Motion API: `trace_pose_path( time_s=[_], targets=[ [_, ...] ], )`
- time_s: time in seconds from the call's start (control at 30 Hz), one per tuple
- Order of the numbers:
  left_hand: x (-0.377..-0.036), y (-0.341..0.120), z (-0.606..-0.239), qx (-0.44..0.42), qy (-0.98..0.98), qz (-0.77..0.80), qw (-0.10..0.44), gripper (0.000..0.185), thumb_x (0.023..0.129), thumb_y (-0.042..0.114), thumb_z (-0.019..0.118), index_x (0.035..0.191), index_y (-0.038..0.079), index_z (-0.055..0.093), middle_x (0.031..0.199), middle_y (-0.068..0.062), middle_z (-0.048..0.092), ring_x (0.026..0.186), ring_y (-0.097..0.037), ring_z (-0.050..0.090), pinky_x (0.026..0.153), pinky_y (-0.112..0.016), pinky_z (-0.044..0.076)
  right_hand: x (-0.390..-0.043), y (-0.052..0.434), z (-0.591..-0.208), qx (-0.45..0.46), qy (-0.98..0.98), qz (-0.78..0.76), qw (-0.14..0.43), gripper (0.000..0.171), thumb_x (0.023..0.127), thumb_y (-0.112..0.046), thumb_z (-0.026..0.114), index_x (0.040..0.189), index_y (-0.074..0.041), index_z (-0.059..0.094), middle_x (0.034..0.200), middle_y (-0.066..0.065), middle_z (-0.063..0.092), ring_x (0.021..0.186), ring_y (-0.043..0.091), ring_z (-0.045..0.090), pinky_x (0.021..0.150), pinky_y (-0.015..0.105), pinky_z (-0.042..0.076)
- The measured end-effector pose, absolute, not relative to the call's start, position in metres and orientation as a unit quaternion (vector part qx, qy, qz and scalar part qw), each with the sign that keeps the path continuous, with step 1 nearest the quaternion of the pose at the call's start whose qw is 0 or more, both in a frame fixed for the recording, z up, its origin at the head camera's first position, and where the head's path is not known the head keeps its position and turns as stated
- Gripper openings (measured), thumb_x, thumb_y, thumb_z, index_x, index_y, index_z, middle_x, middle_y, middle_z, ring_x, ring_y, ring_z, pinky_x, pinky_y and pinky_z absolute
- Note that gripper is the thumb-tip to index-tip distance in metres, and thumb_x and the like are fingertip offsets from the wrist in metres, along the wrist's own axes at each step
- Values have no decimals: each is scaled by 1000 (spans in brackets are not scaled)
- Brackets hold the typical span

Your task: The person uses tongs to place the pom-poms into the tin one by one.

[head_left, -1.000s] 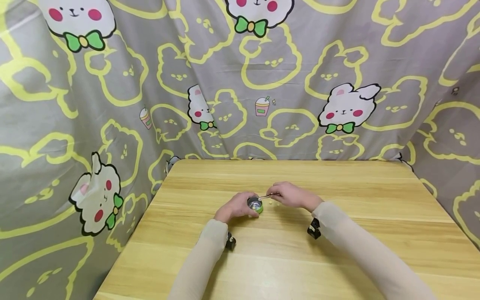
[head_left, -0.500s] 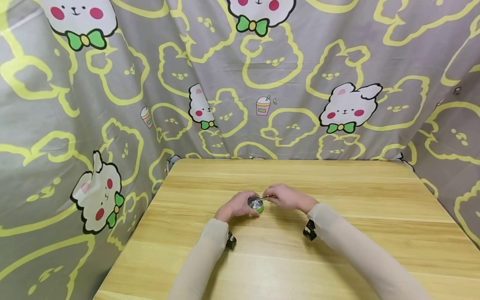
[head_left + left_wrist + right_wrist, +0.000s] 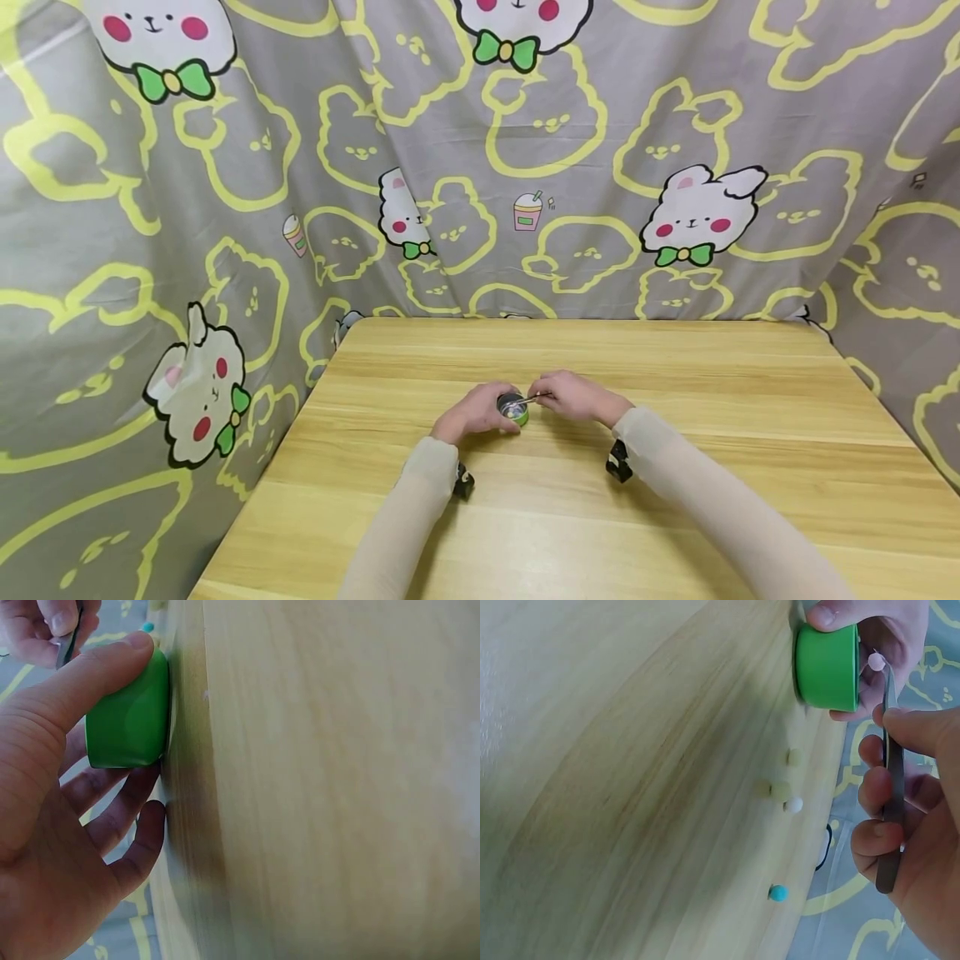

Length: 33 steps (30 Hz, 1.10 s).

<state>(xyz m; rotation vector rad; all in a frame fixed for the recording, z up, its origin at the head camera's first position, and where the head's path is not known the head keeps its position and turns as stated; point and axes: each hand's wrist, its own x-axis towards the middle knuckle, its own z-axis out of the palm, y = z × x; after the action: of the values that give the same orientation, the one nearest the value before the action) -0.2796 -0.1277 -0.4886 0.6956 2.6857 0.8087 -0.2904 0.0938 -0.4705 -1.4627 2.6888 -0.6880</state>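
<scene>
Left hand [image 3: 472, 414] curls round the green cup [image 3: 826, 667], which stands near mid-table [image 3: 675, 500], well clear of every edge. Right hand [image 3: 573, 397] pinches tweezers [image 3: 889, 787] holding a pale pink bead [image 3: 876, 661] at the cup's rim. Loose beads [image 3: 787, 796] lie just beside. Bare table surface surrounds both hands.

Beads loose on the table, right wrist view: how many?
4: two pale yellowish ones, a white one beside them, a teal one further off. A fifth, pink, is in the tweezers at the cup. More may be hidden.
</scene>
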Motion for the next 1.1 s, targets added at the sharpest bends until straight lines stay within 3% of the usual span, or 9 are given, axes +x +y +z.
trace_pose_path(
  time_s=[1.1],
  targets=[
    [-278,-127,-490,230,923,282,123,51,70,29,84,115,18,62,106,7,61,98,-10,55,89,-29,43,-294,105,-477,-419,883,-210,14,15,93,-12,59,105,-10,67,97,0,61,88,15,59,79,35,49]
  ],
)
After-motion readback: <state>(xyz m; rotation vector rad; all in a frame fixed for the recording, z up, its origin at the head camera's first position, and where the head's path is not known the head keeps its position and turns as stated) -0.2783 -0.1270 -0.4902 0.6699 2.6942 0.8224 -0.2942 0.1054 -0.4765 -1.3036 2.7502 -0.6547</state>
